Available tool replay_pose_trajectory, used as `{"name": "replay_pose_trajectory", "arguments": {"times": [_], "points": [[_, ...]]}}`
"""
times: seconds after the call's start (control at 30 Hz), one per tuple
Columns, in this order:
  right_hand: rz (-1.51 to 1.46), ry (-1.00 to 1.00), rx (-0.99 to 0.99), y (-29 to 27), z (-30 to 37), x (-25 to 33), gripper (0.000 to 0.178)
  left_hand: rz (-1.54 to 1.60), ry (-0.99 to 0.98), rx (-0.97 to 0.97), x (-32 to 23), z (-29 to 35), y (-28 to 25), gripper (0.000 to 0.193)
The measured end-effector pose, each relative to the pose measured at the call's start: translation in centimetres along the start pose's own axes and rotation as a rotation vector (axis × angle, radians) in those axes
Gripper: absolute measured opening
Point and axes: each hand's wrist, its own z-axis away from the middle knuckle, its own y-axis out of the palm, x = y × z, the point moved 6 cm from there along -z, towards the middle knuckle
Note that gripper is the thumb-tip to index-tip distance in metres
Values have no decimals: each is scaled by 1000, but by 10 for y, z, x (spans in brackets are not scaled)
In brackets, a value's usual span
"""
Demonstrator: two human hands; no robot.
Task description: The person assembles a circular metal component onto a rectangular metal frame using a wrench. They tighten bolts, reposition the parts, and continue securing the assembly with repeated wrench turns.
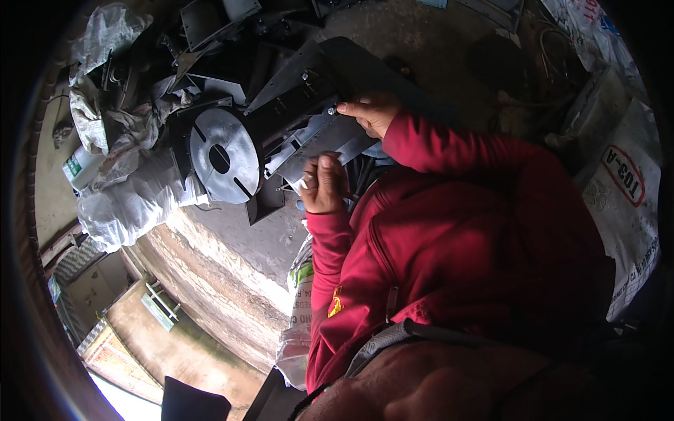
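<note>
A dark metal assembly with a long arm (281, 116) lies before me. At its left end is a round grey slotted disc (223, 156) with a hole in its middle. My right hand (375, 114) is at the far end of the arm, its thumb against a small shiny bolt (332, 110) and its other fingers curled underneath. Nearer to me, my left hand (323, 186) is closed, thumb pressed onto the fingers, beside a flat grey metal plate (330, 144). Something whitish shows at its fingers, too small to name. A second bolt (306, 75) stands up from the assembly.
Dark metal plates and brackets (210, 28) are heaped at the far left. White plastic wrapping (133, 210) lies left of the disc, near a white bottle with a green label (81, 168). Printed white sacks (625, 189) stand at the right. A pale ledge (210, 259) runs along the near left.
</note>
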Motion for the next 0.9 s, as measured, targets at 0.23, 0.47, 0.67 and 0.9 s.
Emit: {"name": "replay_pose_trajectory", "arguments": {"times": [0.23,0.47,0.67,0.9], "points": [[-41,53,66,0,-5,-7,33,-516,91,-92,18,46,-15,38],[85,11,17,-3,-6,-3,32,-1007,658,-197,-37,17,11,46],[-12,5,26,0,-3,-1,32,-1022,731,-260,-43,11,17,47],[16,37,9,-3,-4,-6,31,-1059,793,-260,-43,10,21,47]]}}
